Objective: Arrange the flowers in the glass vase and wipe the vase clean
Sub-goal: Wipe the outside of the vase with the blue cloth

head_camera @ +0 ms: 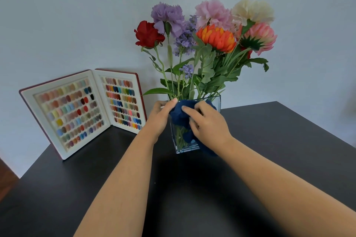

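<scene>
A square glass vase stands on the black table and holds a bunch of flowers in red, purple, pink, orange and cream. A dark blue cloth is pressed against the vase's near face, just under the rim. My right hand lies over the cloth, fingers curled on it. My left hand grips the vase's left top corner, its thumb on the rim beside the cloth. The cloth and hands hide most of the vase's upper front.
An open case of coloured nail samples stands upright against the wall, left of the vase. The table's right edge runs diagonally behind my right arm. A pale wall closes the back.
</scene>
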Available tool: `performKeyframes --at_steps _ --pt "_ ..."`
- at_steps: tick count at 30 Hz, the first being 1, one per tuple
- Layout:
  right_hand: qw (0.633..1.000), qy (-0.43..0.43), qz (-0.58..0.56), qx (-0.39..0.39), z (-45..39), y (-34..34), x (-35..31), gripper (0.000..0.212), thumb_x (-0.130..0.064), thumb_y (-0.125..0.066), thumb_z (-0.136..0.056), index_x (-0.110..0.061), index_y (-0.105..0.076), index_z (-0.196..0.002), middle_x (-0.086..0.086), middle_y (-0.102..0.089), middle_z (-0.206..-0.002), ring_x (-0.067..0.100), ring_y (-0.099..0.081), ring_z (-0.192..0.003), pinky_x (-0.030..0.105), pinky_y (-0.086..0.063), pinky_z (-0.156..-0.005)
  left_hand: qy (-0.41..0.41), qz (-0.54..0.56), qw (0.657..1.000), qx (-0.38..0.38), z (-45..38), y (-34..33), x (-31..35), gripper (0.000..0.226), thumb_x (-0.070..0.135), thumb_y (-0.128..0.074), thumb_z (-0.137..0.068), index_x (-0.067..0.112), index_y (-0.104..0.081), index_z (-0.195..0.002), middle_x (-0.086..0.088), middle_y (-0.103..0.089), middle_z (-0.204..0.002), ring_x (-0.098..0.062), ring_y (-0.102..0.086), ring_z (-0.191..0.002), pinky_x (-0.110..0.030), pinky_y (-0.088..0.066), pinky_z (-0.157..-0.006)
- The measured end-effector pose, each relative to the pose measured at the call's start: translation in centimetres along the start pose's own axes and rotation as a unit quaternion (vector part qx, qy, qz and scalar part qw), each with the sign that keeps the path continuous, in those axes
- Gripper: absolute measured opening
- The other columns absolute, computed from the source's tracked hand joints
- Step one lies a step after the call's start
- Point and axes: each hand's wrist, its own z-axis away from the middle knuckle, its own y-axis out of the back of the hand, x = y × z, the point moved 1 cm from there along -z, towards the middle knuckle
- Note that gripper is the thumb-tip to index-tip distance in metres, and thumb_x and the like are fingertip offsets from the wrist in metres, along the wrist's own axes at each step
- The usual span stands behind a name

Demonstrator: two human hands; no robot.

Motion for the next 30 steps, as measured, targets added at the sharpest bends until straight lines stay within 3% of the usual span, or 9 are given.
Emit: performKeyframes --at_steps 3,7,11,15,19,24,27,29,30 --pt "0.992 0.103 0.023 -0.071 2.3 -1.1 -0.4 0.041 -0.001 -0.075 -0.069 -0.004 -0.07 -0.109 0.017 -0.06 -0.078 0.032 -0.056 -0.06 0.037 -0.047 -0.048 -0.008 -0.028 1.0 0.01 -0.2 0.2 -0.1 0.067 0.083 -0.057 -0.062 0.026 -0.057 -0.098 0.008 -0.062 -0.098 -0.002 -0.059 -0.088 -0.026 -0.039 -0.068" --pt "0.952 0.194 0.091 -0.217 4.8 -0.8 0.9 0.047 -0.016 -0.084 -0.064 -0.018 -0.073 -0.109 0.006 -0.061 -0.082 0.022 -0.059 -0.066 0.032 -0.05 -0.055 -0.009 -0.042 0.999 0.006 -0.4 0.4 -0.3 0.076 0.092 -0.056 -0.053 0.028 -0.058 -0.095 0.007 -0.063 -0.104 -0.005 -0.061 -0.094 -0.03 -0.045 -0.08" --pt "0.985 0.1 0.041 -0.135 2.8 1.6 3.2 0.03 -0.011 -0.071 -0.075 -0.012 -0.074 -0.104 0.011 -0.054 -0.072 0.028 -0.052 -0.058 0.031 -0.041 -0.044 -0.019 -0.053 0.998 -0.001 -0.7 0.6 -0.4 0.077 0.092 -0.056 -0.052 0.028 -0.058 -0.095 0.006 -0.066 -0.105 -0.006 -0.065 -0.092 -0.034 -0.047 -0.087" --pt "0.999 -0.009 0.016 -0.029 0.0 3.2 3.8 0.035 -0.005 -0.065 -0.079 -0.014 -0.071 -0.113 0.013 -0.054 -0.079 0.027 -0.048 -0.061 0.029 -0.037 -0.046 -0.029 -0.055 0.998 0.018 -0.9 0.4 -0.6 0.079 0.093 -0.056 -0.05 0.028 -0.059 -0.095 0.005 -0.068 -0.102 -0.004 -0.065 -0.088 -0.035 -0.049 -0.086" --pt "0.991 0.085 0.034 -0.099 1.4 0.9 1.7 0.036 -0.008 -0.07 -0.075 -0.01 -0.071 -0.11 0.012 -0.054 -0.076 0.026 -0.05 -0.06 0.028 -0.034 -0.045 -0.04 -0.051 0.997 0.03 -1.0 0.4 -0.8 0.075 0.091 -0.058 -0.052 0.027 -0.061 -0.091 0.005 -0.068 -0.093 -0.004 -0.065 -0.085 -0.041 -0.051 -0.09" --pt "0.951 0.177 0.092 -0.236 5.3 -0.1 1.8 0.045 -0.017 -0.085 -0.064 -0.019 -0.074 -0.107 0.006 -0.061 -0.083 0.023 -0.058 -0.067 0.033 -0.049 -0.054 -0.027 -0.053 0.998 0.033 -0.9 0.5 -0.9 0.075 0.092 -0.058 -0.052 0.028 -0.062 -0.091 0.004 -0.07 -0.1 -0.01 -0.066 -0.092 -0.045 -0.049 -0.096" --pt "0.971 0.097 0.06 -0.209 3.9 1.6 3.7 0.028 -0.022 -0.078 -0.073 -0.016 -0.075 -0.1 0.006 -0.056 -0.076 0.024 -0.053 -0.064 0.033 -0.041 -0.051 -0.027 -0.05 0.998 0.031 -0.9 0.5 -0.9 0.077 0.091 -0.059 -0.053 0.026 -0.062 -0.095 0.001 -0.069 -0.103 -0.014 -0.066 -0.097 -0.047 -0.048 -0.097" --pt "0.99 -0.008 0.025 -0.136 2.4 3.3 5.6 0.024 -0.03 -0.06 -0.084 -0.014 -0.072 -0.097 0.005 -0.053 -0.076 0.023 -0.049 -0.064 0.034 -0.037 -0.053 -0.027 -0.045 0.998 0.029 -0.9 0.5 -0.9 0.078 0.091 -0.059 -0.053 0.026 -0.062 -0.096 0.001 -0.07 -0.103 -0.015 -0.066 -0.098 -0.046 -0.048 -0.097" --pt "0.995 -0.032 0.021 -0.093 1.7 4.1 6.3 0.024 -0.025 -0.056 -0.086 -0.013 -0.073 -0.1 0.008 -0.052 -0.077 0.024 -0.048 -0.064 0.034 -0.038 -0.052 -0.026 -0.043 0.998 0.028 -0.9 0.5 -0.8 0.078 0.091 -0.059 -0.052 0.026 -0.062 -0.096 0.002 -0.07 -0.103 -0.014 -0.066 -0.097 -0.045 -0.048 -0.097"
